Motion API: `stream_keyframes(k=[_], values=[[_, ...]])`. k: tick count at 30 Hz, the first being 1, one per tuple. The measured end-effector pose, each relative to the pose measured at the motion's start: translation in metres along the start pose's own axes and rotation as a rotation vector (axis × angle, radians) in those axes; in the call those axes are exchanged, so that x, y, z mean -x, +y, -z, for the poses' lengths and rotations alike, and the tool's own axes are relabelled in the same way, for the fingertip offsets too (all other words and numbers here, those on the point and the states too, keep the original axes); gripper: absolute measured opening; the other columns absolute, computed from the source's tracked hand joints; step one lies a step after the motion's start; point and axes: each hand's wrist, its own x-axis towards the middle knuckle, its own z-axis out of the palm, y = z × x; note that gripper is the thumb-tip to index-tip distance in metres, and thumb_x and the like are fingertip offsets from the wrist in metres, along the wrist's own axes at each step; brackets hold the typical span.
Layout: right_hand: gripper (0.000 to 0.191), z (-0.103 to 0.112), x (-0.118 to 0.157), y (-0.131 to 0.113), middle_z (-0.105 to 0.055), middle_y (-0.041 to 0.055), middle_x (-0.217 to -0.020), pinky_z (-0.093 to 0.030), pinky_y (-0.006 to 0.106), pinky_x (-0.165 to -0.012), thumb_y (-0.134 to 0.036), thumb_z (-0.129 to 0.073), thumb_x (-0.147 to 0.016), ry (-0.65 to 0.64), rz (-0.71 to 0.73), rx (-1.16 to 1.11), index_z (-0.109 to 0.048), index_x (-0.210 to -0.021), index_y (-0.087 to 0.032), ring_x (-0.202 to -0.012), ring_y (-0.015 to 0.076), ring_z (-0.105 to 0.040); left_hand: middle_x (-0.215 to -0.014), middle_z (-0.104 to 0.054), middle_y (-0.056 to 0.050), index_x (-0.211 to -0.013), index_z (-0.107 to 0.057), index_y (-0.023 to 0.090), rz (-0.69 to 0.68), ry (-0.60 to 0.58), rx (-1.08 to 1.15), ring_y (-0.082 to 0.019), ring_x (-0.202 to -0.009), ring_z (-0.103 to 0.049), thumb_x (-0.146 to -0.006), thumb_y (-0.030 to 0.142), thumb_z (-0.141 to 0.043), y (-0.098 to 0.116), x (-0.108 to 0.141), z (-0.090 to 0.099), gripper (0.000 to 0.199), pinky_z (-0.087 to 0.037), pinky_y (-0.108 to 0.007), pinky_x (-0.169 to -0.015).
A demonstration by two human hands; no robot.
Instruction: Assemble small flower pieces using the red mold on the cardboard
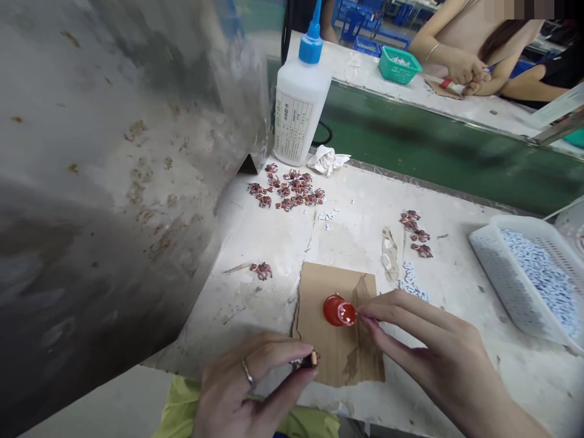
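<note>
My left hand (260,377), with a ring on one finger, pinches a small dark brown figure (311,359) over the near left edge of a cardboard sheet (333,359). On the cardboard lies a small red cup (334,309), its opening turned to the right. The fingertips of my right hand (429,347) are pressed together beside that opening; what they hold is too small to make out. A single brown figure (261,271) lies left of the cardboard. Small white-blue pieces (412,283) are piled just beyond my right hand.
A large metal housing (114,182) fills the left. Farther back stand a glue bottle (296,109), crumpled tissue (327,159) and several brown figures (296,188). More figures (420,235) lie right. A basket (502,286) holds pale pieces. People work across a green divider (410,134).
</note>
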Motion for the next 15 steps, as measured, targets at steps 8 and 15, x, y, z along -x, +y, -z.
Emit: stream_keyframes(k=[8,15], values=[[0.021,0.001,0.0,0.0,-0.079,0.0043,-0.099,-0.063,0.017,-0.073,-0.008,-0.061,-0.101,0.022,0.024,-0.002,-0.075,-0.106,-0.022,-0.085,0.0125,-0.079,-0.098,-0.081,0.008,-0.114,-0.07,0.025,-0.001,0.011,-0.001,-0.001,-0.09,-0.078,-0.094,0.01,-0.076,0.0,0.0,0.0,0.026,-0.059,-0.002,-0.089],[0.027,0.0,0.008,-0.013,-0.08,0.0023,-0.102,-0.066,0.021,-0.078,-0.006,-0.069,-0.095,0.068,-0.088,-0.186,-0.073,-0.112,-0.027,-0.089,0.0149,-0.079,-0.098,-0.08,0.004,-0.11,-0.071,0.022,-0.042,0.011,0.074,-0.004,-0.087,-0.079,-0.09,0.006,-0.079,0.004,-0.007,-0.006,0.027,-0.064,-0.007,-0.084]])
